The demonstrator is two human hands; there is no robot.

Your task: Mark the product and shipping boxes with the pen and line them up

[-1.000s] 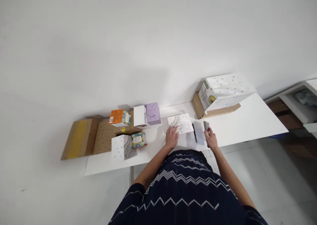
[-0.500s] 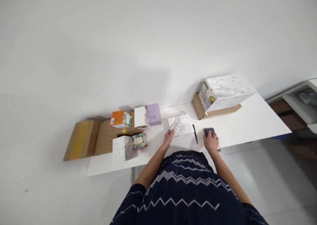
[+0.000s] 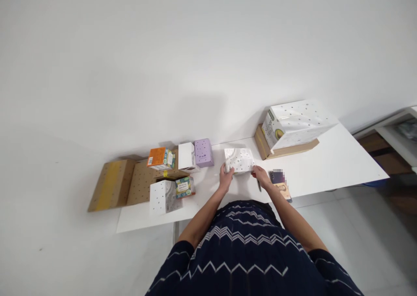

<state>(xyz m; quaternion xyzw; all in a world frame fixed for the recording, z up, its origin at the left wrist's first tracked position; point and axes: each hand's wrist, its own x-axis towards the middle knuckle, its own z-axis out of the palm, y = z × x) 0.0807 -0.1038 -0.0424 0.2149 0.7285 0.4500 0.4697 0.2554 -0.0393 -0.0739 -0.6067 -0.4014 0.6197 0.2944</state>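
A flat white dotted carton (image 3: 239, 160) is lifted off the white table (image 3: 325, 161) at its near edge. My left hand (image 3: 226, 177) grips its left side and my right hand (image 3: 259, 173) grips its right side, fingers closed on it. A black pen (image 3: 259, 184) lies just under my right hand. A dark phone (image 3: 277, 177) and a tan card (image 3: 284, 191) lie on the table right of my right wrist.
Left stand a purple box (image 3: 203, 152), a white box (image 3: 186, 156), an orange box (image 3: 160, 157), a green-labelled box (image 3: 184, 187) and a white dotted box (image 3: 162, 196) on brown perforated cardboard (image 3: 112, 184). A large dotted carton (image 3: 295, 123) rests on cardboard at the back right.
My right hand set the phone down on the table and moved left to the dotted carton. Both hands now hold the carton, which has risen from lying flat.
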